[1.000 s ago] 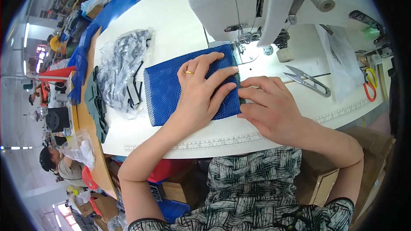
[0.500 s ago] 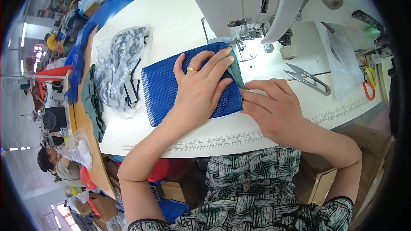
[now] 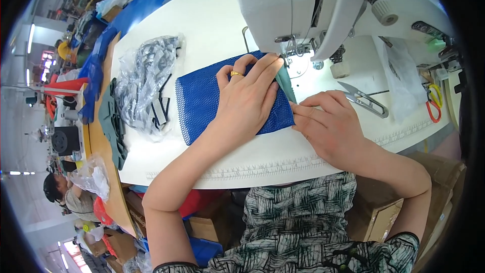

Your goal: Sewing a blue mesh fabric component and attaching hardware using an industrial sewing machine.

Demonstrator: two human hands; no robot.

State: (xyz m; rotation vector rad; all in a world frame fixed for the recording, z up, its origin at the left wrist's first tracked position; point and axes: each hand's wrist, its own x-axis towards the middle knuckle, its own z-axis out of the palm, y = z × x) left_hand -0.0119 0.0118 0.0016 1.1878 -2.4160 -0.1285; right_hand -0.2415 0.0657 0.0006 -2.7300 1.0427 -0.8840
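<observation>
My left hand (image 3: 246, 93), fingers spread, presses the blue mesh fabric (image 3: 202, 88) on the tabletop (image 3: 207, 15); my right hand (image 3: 331, 126) touches its near corner, pinching or not I cannot tell. The green strip (image 3: 286, 85) already lies along the edge, beside the sewing machine (image 3: 268, 10); finished stitches I cannot see. Compared with half a second ago, this corner is slightly nearer the machine.

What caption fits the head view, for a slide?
Left hand on blue mesh fabric, right hand at its edge, at a white sewing machine.
</observation>
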